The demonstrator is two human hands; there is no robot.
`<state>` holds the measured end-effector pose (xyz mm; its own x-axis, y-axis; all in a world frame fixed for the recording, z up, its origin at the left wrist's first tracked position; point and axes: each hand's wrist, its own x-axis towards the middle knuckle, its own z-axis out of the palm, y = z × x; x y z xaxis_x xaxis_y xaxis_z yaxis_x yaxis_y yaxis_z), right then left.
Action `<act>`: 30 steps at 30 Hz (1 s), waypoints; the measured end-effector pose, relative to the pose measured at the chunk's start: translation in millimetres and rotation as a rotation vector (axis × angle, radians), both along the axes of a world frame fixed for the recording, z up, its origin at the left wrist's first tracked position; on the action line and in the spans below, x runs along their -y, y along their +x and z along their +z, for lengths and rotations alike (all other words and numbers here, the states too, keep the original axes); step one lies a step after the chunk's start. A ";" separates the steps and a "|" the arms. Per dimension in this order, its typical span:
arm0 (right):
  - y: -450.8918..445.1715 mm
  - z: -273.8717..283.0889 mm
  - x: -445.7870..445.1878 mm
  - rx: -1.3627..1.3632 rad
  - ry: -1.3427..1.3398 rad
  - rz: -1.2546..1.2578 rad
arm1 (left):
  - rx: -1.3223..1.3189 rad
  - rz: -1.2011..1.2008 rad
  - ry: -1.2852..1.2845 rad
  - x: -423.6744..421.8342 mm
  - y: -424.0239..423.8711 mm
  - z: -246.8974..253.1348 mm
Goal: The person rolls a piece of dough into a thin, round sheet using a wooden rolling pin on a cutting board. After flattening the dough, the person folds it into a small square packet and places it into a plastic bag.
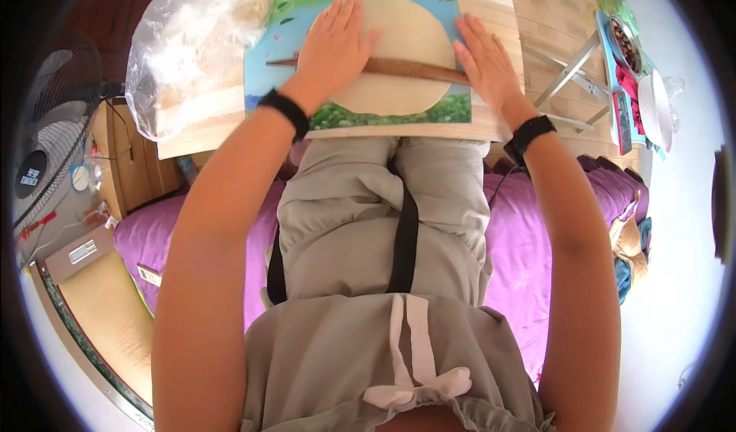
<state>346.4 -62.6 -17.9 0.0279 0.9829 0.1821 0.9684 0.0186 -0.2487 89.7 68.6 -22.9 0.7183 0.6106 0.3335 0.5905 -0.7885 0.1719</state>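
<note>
A round sheet of rolled dough [397, 26] lies on a printed mat [270, 81] with a sky-and-leaves picture. Across it runs a tapered wooden rolling pin [411, 68]. My left hand [336, 44] rests flat over the pin toward its left end, fingers stretched forward and thumb apart, partly covering the dough. At the pin's right end, my right hand [487, 58] leans its palm on the wood with the fingers extended past the mat's edge. Neither hand has its fingers wrapped around the pin. Each wrist wears a black band.
The mat lies on a wooden board [198, 139] above my knees. At its left sits a clear plastic bag [190, 47] with pale contents. A fan [52, 139] stands farther left. On the right, a folding stand [575, 70] holds a metal bowl [625, 44] and a white bowl [655, 110].
</note>
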 end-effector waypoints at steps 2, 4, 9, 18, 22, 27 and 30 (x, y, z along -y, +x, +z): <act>-8.3 2.0 10.3 -0.004 -0.007 0.019 | -0.008 -0.002 0.001 -0.8 0.1 4.6; -17.5 2.6 32.0 -0.003 -0.014 0.089 | -0.045 -0.068 -0.114 22.3 -16.1 3.4; -56.2 28.4 76.1 0.043 -0.135 0.157 | -0.004 -0.186 -0.238 72.2 -58.6 16.4; -36.6 15.5 21.2 0.186 0.073 -0.001 | 0.009 -0.110 -0.094 23.3 -21.1 2.9; -71.9 21.7 75.4 0.128 -0.119 0.067 | -0.009 -0.225 -0.315 80.3 -65.4 18.7; -60.2 18.4 45.0 0.217 -0.003 -0.001 | -0.024 -0.152 -0.231 62.2 -56.2 14.6; -42.6 10.4 4.2 0.202 0.077 -0.080 | -0.002 -0.036 -0.047 27.6 -26.7 4.6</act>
<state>303.8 -66.8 -7.5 0.0609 0.9618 0.2668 0.9975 -0.0491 -0.0506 63.0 41.0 -18.3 0.7405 0.5997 0.3035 0.5627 -0.8001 0.2081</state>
